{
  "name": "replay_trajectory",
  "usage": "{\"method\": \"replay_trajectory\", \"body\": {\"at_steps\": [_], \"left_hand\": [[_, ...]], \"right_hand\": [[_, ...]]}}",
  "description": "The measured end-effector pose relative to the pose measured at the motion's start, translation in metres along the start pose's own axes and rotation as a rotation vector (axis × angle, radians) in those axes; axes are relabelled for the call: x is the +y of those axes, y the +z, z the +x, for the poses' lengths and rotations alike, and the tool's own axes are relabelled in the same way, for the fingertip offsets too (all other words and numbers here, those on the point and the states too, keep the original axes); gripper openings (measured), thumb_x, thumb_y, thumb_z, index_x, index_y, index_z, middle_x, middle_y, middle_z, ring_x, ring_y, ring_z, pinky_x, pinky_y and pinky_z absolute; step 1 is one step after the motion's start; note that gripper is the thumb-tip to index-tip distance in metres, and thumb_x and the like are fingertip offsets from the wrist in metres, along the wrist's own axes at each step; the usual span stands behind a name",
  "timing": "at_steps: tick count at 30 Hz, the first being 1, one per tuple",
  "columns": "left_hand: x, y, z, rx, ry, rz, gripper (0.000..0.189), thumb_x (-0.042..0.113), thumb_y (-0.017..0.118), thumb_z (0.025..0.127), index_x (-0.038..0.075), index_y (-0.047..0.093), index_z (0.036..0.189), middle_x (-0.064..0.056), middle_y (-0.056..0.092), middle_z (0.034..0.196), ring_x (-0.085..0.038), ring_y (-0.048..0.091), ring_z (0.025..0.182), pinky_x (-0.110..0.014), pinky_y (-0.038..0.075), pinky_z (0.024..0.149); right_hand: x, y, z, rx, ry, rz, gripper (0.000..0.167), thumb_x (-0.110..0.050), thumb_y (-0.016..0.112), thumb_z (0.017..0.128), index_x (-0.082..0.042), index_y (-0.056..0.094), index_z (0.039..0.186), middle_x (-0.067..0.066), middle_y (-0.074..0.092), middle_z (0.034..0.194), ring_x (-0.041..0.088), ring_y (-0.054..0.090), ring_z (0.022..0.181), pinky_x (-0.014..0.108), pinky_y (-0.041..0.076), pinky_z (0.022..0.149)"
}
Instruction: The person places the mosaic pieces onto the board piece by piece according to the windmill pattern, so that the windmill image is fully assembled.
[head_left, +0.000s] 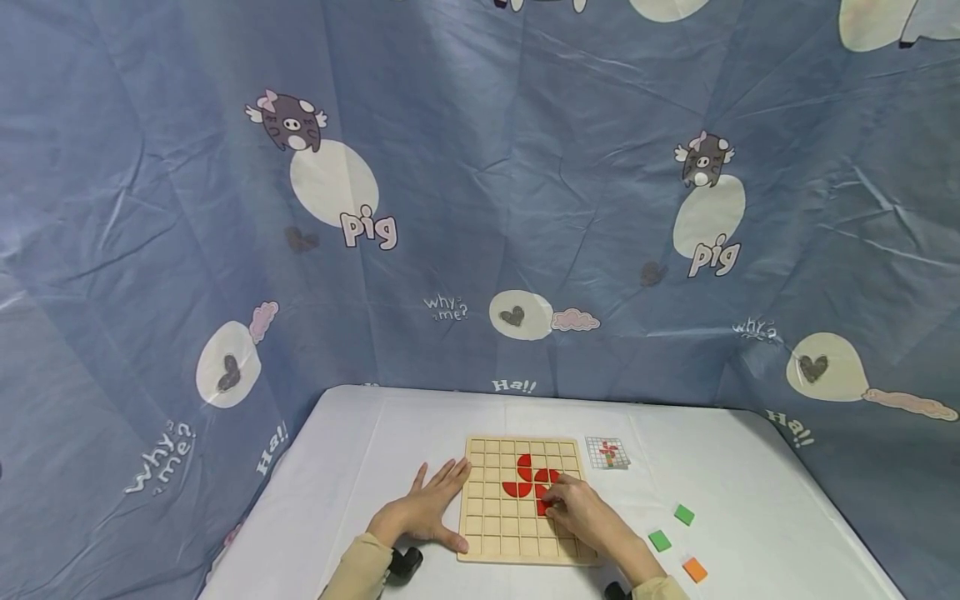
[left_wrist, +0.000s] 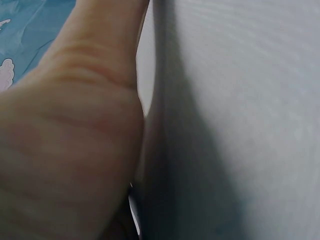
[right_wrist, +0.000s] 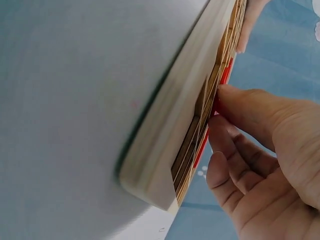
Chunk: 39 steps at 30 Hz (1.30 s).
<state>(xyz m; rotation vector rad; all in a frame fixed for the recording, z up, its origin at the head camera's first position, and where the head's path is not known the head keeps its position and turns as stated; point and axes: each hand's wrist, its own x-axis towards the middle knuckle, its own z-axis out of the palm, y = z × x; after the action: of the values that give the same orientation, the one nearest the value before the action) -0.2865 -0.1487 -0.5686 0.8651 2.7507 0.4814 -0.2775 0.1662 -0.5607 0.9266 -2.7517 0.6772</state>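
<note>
A square wooden grid board lies on the white table. Spread against its left side, my left hand has straight fingers at the edge. My right hand reaches over the board's right half, thumb and fingertips pinching a red piece down at the grid, partly hidden by the fingers. Around that spot sit red rounded pieces: one above, one to the left and one at the upper right. The left wrist view shows mostly skin and the white cloth.
A small pattern card lies beyond the board's upper right corner. To the right of my right forearm are two green square tiles, one farther and one nearer, and an orange tile. A blue printed curtain hangs behind the table.
</note>
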Motion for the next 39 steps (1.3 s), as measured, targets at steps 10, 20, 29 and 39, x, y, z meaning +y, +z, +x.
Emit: {"method": "replay_trajectory", "body": {"at_steps": [10, 20, 29, 39], "left_hand": [[-0.001, 0.001, -0.001, -0.009, -0.007, 0.001, 0.128, 0.068, 0.074, 0.066, 0.006, 0.007, 0.155, -0.011, 0.005, 0.164, -0.034, 0.006, 0.151, -0.067, -0.004, 0.115], [0.000, 0.002, -0.001, -0.001, 0.004, 0.012, 0.129, 0.068, 0.074, 0.064, 0.005, 0.007, 0.155, -0.012, 0.006, 0.164, -0.034, 0.007, 0.150, -0.067, -0.003, 0.115], [-0.001, 0.003, 0.001, 0.004, -0.003, 0.006, 0.130, 0.070, 0.073, 0.063, 0.006, 0.007, 0.155, -0.011, 0.006, 0.164, -0.033, 0.007, 0.151, -0.067, -0.003, 0.116], [-0.001, 0.002, 0.001, 0.001, -0.012, -0.007, 0.129, 0.069, 0.073, 0.064, 0.007, 0.007, 0.156, -0.010, 0.006, 0.164, -0.032, 0.007, 0.151, -0.066, -0.004, 0.116]], "right_hand": [[-0.001, 0.000, 0.001, -0.008, 0.010, 0.008, 0.013, -0.007, 0.077, 0.079, -0.008, 0.075, 0.093, -0.005, 0.063, 0.086, 0.007, 0.063, 0.081, 0.021, 0.057, 0.071], [-0.001, 0.000, 0.000, 0.000, 0.005, 0.032, 0.010, -0.004, 0.076, 0.079, -0.007, 0.074, 0.089, -0.004, 0.064, 0.084, 0.007, 0.064, 0.078, 0.017, 0.056, 0.067], [-0.001, -0.002, 0.000, -0.013, 0.028, 0.047, 0.010, -0.005, 0.076, 0.081, -0.009, 0.072, 0.090, -0.005, 0.063, 0.086, 0.006, 0.062, 0.080, 0.019, 0.056, 0.069], [0.007, -0.018, -0.009, 0.005, 0.130, 0.092, 0.011, -0.012, 0.074, 0.084, -0.011, 0.066, 0.091, -0.007, 0.061, 0.087, 0.000, 0.055, 0.075, 0.020, 0.052, 0.063]]}}
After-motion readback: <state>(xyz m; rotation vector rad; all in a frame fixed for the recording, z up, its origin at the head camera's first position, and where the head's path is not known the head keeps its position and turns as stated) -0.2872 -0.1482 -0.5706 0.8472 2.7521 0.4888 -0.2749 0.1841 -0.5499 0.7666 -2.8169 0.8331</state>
